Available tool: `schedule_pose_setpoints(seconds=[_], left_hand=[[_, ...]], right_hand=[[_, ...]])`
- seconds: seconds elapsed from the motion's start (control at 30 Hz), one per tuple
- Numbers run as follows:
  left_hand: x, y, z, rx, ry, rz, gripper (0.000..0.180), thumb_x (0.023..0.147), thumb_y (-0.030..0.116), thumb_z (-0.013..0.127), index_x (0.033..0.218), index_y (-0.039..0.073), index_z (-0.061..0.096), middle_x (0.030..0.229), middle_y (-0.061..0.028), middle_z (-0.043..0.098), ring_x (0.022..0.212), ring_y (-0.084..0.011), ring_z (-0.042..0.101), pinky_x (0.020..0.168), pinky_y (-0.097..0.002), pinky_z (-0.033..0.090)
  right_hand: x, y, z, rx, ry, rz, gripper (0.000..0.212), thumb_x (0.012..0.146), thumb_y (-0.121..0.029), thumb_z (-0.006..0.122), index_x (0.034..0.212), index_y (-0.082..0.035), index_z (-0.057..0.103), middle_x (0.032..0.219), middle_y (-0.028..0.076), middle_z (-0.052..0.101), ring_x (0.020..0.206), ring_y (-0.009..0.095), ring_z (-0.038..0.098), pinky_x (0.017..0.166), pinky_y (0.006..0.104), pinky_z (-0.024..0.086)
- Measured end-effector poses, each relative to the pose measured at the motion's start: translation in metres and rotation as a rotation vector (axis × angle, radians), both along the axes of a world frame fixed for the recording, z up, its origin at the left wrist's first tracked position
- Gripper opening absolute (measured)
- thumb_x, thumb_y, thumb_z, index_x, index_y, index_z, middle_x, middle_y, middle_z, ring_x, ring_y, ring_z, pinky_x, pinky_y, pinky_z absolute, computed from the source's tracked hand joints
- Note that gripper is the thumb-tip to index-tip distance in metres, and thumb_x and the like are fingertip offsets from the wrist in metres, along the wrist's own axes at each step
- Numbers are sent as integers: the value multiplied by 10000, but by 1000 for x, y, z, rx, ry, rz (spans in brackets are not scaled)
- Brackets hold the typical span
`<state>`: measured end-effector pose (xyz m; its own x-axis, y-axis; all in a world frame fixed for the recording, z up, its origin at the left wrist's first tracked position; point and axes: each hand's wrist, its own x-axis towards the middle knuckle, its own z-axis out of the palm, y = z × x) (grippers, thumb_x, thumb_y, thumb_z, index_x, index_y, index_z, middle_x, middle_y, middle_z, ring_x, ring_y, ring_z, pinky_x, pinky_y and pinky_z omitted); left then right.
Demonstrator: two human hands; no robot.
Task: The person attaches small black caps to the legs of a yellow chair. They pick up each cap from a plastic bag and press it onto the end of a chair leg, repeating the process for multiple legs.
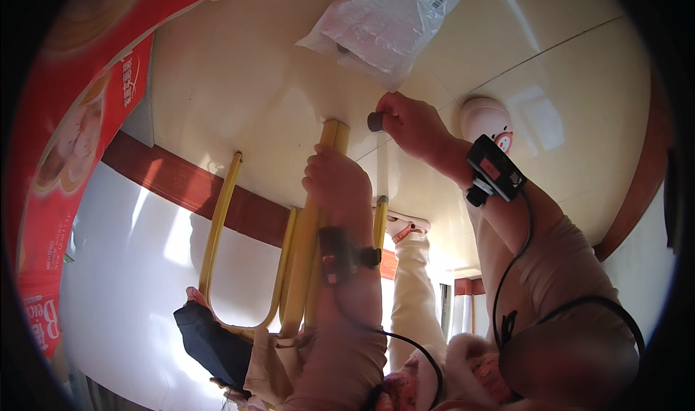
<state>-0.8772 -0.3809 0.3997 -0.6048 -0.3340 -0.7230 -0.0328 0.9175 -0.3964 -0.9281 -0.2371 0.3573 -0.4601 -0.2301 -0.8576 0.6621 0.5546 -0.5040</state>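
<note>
My left hand (339, 184) is closed around a yellow metal leg (334, 132) of what looks like an upturned chair or stool, just below the leg's bare end. In my right hand (414, 124) is a small dark round cap (375, 121), pinched between thumb and fingers. The cap is a short way to the right of the leg's end, apart from it. A U-shaped yellow tube (221, 226) belonging to the same frame stands farther left. Another yellow leg (380, 223) shows behind my left wrist, with a dark tip.
A clear plastic bag (384, 31) with a white label lies on the glossy beige tiled floor (246, 71). A large red printed box (54, 187) fills the left side. Near my right forearm is a pale pink slipper (483, 118). Cabled devices are strapped to both wrists.
</note>
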Motion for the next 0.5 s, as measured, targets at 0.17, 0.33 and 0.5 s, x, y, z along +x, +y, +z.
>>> schedule_pose_setpoints(seconds=[0.17, 0.33, 0.5], left_hand=[[15, 21, 8, 36, -140, 89, 485, 830, 168, 565, 1257, -25, 441, 986, -132, 577, 914, -274, 586, 797, -377, 454], [33, 23, 2, 0, 85, -32, 226, 790, 133, 626, 979, 50, 534, 835, -60, 564, 737, -187, 590, 650, -306, 455], [37, 29, 0, 35, -142, 256, 398, 764, 139, 651, 1122, 44, 503, 912, -91, 580, 849, -251, 600, 740, -361, 479]], right_hand=[[16, 2, -2, 8, -79, -8, 247, 849, -273, 580, 922, -37, 586, 813, 161, 651, 780, 330, 629, 708, 417, 476], [20, -3, -9, 58, -92, 99, 242, 845, -264, 587, 917, -34, 582, 776, 171, 644, 749, 331, 628, 684, 415, 476], [11, 8, -11, 75, -81, 115, 155, 832, -180, 570, 923, -55, 578, 781, 151, 652, 740, 320, 635, 670, 408, 489]])
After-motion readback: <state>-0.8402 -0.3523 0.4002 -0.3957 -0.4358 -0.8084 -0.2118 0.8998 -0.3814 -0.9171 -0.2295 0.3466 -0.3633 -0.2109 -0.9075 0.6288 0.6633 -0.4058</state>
